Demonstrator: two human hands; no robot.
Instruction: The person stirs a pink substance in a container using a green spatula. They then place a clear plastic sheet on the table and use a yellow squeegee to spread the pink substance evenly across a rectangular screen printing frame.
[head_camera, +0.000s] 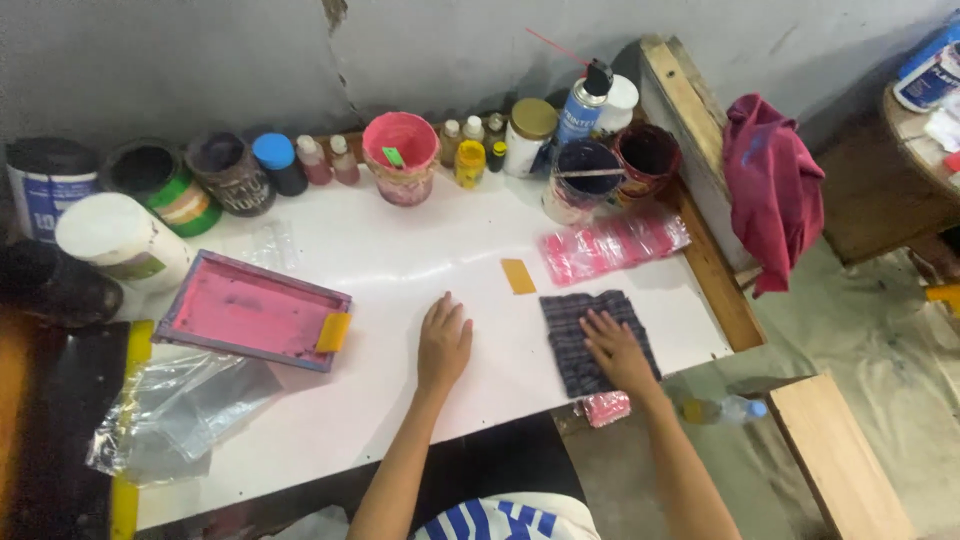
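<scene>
Head view: left hand (443, 340) lies flat on the white table (400, 260), fingers spread, holding nothing. Right hand (615, 350) presses open-palmed on a dark checked cloth (580, 335) near the table's right front edge, fingers extended, not gripping. A pink-inked screen frame (250, 310) lies well left of the hands.

I see both bare forearms reaching forward from the bottom of the view, well apart from each other. My left hand (443, 343) lies palm down, fingers together and straight. My right hand (615, 350) is flat too, fingers slightly spread and angled up-left, nothing clasped in either grip.
</scene>
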